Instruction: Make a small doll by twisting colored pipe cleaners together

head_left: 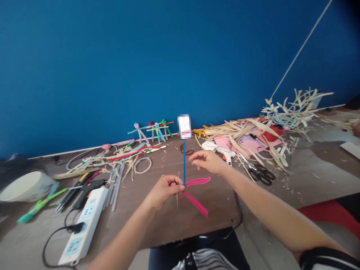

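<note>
My left grip (164, 191) was closed narrow on the base of a pipe-cleaner figure (184, 176), fingers folded over a fuzzy pink end. The figure was held in the air above the brown wooden surface (168, 223). Its thin blue stem (184, 161) stood upright, and two flat pink strands (197, 182) splayed to the right; the hold appeared to keep both free of the surface. A pixelated white patch (185, 126) hid whatever lay behind the stem's top. My right grip (207, 162) was loosely open, not holding anything, its fingertips (191, 159) just beside the stem.

Beyond my right hand lay a white-and-orange hot glue gun (226, 155), black-handled scissors (261, 174) and a heap of dry, ribbon-like palm strips (239, 131). To the left stood finished pipe-cleaner dolls (153, 131), near a white power strip (87, 221).
</note>
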A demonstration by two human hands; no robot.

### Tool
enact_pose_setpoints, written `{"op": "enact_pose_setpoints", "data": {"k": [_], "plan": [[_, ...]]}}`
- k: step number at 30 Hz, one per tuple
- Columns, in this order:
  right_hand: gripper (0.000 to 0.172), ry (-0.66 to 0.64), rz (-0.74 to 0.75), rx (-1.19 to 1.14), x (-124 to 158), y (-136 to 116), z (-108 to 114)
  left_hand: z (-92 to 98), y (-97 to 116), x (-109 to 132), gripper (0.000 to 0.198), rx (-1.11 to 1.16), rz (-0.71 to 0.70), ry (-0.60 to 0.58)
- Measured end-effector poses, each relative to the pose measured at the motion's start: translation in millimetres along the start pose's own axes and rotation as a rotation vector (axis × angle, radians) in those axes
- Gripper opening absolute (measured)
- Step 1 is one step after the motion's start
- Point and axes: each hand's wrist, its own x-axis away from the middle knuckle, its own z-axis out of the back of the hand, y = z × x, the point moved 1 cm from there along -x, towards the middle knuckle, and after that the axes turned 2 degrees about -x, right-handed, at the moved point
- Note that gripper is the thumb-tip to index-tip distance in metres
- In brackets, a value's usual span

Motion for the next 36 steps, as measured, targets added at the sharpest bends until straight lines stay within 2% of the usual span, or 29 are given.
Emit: {"op": "enact_pose_setpoints", "data": {"k": [2, 5, 8, 11, 14, 17, 21, 25, 30, 33, 36], "plan": [[0.020, 0.096, 0.216, 0.106, 0, 2, -2, -0.8, 2, 1, 0.021, 0.076, 0.006, -0.007], [0.019, 0.122, 0.461, 0.253, 5, 1, -15, -1.4, 4, 2, 0.022, 0.180, 0.007, 0.005], [0.015, 0.173, 0.564, 0.345, 9, 0, -26, -1.3, 5, 3, 0.022, 0.230, -0.007, 0.017], [0.012, 0.136, 0.603, 0.377, 10, 0, -30, -1.7, 6, 5, 0.021, 0.246, -0.043, 0.052], [0.012, 0.089, 0.581, 0.372, 10, 1, -34, -2.6, 5, 5, 0.019, 0.271, -0.090, 0.095], [0.014, 0.075, 0.490, 0.375, 12, 4, -38, -2.9, 2, 3, 0.017, 0.274, -0.138, 0.157], [0.018, 0.065, 0.398, 0.370, 13, 7, -41, -0.9, -3, 0, 0.017, 0.177, -0.204, 0.272], [0.019, 0.025, 0.332, 0.469, 18, 3, -43, 2.8, -1, -1, 0.017, -0.056, -0.266, 0.383], [0.023, 0.001, 0.237, 0.701, 27, -12, -47, 5.6, 4, -1, 0.015, -0.477, -0.319, 0.514], [0.020, -0.018, 0.200, 0.853, 31, -20, -51, 4.8, 5, 0, 0.012, -0.706, -0.400, 0.531], [0.018, -0.027, 0.178, 0.981, 32, -27, -51, 3.4, 6, 1, 0.010, -0.889, -0.466, 0.488]]}}
